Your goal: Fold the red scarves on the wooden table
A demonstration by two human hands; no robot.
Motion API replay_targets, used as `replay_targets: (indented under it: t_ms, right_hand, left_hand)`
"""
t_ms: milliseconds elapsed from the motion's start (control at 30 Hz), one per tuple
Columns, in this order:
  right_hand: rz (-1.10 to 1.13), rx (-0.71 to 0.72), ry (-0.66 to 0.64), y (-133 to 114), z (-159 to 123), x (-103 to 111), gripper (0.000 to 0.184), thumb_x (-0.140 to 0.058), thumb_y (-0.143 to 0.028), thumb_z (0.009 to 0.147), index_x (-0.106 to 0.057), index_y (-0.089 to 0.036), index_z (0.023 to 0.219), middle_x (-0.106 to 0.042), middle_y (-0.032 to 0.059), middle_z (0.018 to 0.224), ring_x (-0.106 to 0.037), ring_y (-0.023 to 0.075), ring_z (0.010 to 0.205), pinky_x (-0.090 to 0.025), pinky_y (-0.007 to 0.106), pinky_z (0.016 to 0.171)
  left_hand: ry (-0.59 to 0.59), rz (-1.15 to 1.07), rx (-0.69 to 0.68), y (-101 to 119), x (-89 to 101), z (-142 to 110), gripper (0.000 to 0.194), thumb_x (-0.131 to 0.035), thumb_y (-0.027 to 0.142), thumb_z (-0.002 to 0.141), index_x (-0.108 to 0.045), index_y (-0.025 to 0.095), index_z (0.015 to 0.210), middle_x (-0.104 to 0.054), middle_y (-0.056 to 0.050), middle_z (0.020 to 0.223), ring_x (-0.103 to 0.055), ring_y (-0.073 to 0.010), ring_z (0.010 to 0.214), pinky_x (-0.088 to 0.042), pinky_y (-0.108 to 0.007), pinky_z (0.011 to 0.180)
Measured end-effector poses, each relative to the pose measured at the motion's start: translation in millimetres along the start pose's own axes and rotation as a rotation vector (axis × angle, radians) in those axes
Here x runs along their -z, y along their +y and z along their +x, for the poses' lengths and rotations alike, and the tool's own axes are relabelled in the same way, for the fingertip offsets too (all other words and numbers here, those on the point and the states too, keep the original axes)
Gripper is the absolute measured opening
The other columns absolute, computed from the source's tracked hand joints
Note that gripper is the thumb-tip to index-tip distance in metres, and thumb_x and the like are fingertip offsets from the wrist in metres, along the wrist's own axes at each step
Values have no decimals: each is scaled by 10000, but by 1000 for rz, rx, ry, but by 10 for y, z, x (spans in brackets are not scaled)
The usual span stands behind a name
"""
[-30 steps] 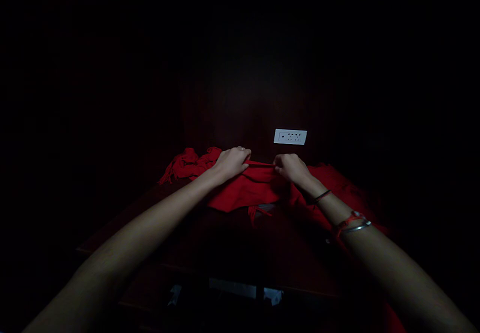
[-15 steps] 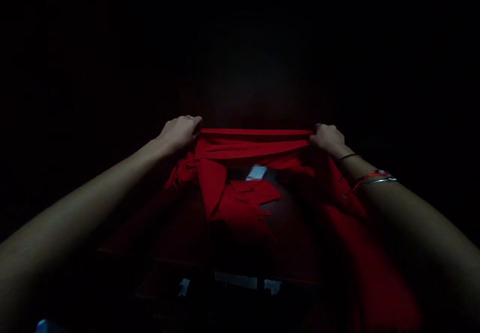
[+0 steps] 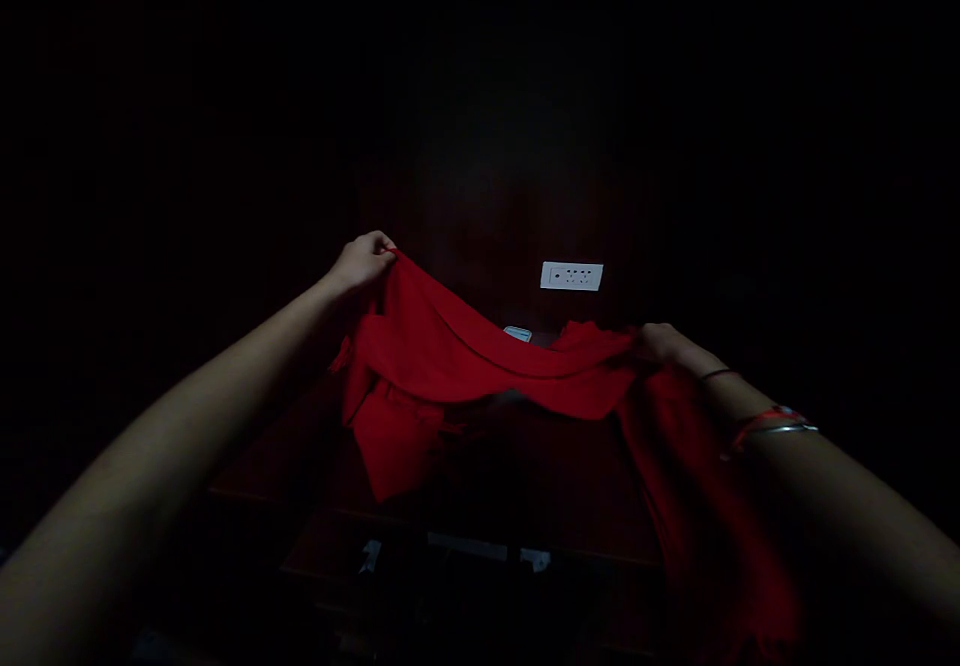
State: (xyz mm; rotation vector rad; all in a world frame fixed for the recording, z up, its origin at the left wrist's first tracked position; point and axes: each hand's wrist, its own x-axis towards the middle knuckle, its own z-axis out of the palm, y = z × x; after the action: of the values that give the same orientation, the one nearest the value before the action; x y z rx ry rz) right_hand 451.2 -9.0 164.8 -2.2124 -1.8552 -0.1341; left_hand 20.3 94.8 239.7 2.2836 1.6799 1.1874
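Note:
A red fringed scarf (image 3: 465,336) hangs between my two hands in the dim light. My left hand (image 3: 367,258), the higher one, pinches its edge at the left. My right hand (image 3: 667,344) is closed on the scarf at the right; its fingertips are in shadow. The span between the hands sags, and a folded piece dangles below my left hand. A long end drops beneath my right wrist toward the lower edge of the view. Bracelets circle that wrist.
Beneath the scarf is a dark reddish table (image 3: 540,486). A phone-like light object (image 3: 517,333) lies behind the scarf, partly covered. On the wall is a white socket panel (image 3: 571,276). Pale items, one a flat strip (image 3: 466,545), show below the table's front edge.
My right hand has dropped, while my left stays raised. The scarf, stretched taut and level before, now slants and sags. The wall socket panel has come into sight.

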Motion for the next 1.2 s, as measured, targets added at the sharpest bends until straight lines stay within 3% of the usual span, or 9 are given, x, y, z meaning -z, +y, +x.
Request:
replay_targets:
  t_ms: [100, 167, 267, 333, 400, 533, 667, 833, 1200]
  right_hand:
    - [136, 215, -319, -339, -69, -31, 374, -633, -334, 577, -619, -141, 898, -615, 74, 856, -567, 181, 788, -429, 258, 693]
    - [283, 384, -262, -697, -188, -32, 628, -619, -407, 585, -476, -150, 1140, -532, 97, 1080, -512, 197, 948, -404, 283, 795]
    - [418, 523, -88, -1265, -424, -153, 833, -615, -463, 573, -299, -121, 1263, -414, 137, 1214, -413, 221, 1073, -350, 330, 875]
    - [499, 574, 11, -1543, -552, -316, 739, -592, -416, 624, -320, -118, 1244, -441, 124, 1192, -427, 200, 1054, -346, 314, 872]
    - [516, 502, 75, -1680, -627, -529, 451, -492, -313, 727, -450, -130, 1138, -542, 91, 1068, -499, 171, 945, -373, 288, 819]
    - [460, 298, 137, -1588, -678, -1059, 299, -362, -153, 772, -540, -142, 1013, -604, 56, 951, -542, 143, 847, -383, 238, 766]
    - [395, 176, 141, -1295, -691, -1532, 295, -361, -109, 757, -545, -113, 987, -593, 68, 978, -524, 131, 895, -356, 206, 809]
    - [278, 159, 148, -977, -654, -1713, 246, -390, -124, 744, -558, -122, 924, -580, 78, 926, -510, 145, 872, -364, 225, 789]
    - [349, 404, 220, -1047, -699, -1829, 180, -466, -278, 764, -566, -162, 858, -546, 65, 878, -479, 163, 837, -384, 283, 755]
  left_hand:
    - [-88, 20, -265, 299, -106, -148, 160, -462, 198, 687, -540, 137, 813, -550, -2, 711, -479, -109, 625, -376, -218, 600]
    - [-119, -12, -406, 515, -181, -318, 166, -438, 220, 706, -544, 140, 806, -559, -1, 722, -488, -114, 640, -374, -223, 610]
    - [-145, -77, -540, 792, -269, -623, 193, -392, 235, 742, -544, 143, 814, -567, 4, 735, -496, -111, 642, -373, -222, 619]
    - [-157, -103, -579, 901, -298, -810, 201, -374, 236, 759, -543, 146, 819, -570, 9, 735, -502, -109, 639, -374, -218, 625]
    - [-160, -104, -588, 908, -334, -962, 203, -367, 245, 775, -542, 151, 815, -570, 10, 729, -508, -112, 644, -376, -217, 633]
    - [-138, -63, -527, 580, -646, -1197, 209, -353, 266, 805, -533, 161, 817, -578, -9, 762, -530, -132, 703, -379, -225, 678]
    - [-190, 45, -308, 57, -1315, -1411, 197, -353, 247, 813, -526, 165, 861, -597, -41, 825, -549, -151, 765, -386, -231, 701]
    - [-317, 165, -127, -298, -1941, -1569, 201, -357, 249, 819, -539, 169, 847, -610, -58, 824, -566, -163, 769, -389, -237, 678]
    - [-210, -64, -240, -387, -2017, -1584, 181, -368, 227, 812, -536, 180, 764, -604, -10, 755, -560, -127, 720, -388, -201, 673]
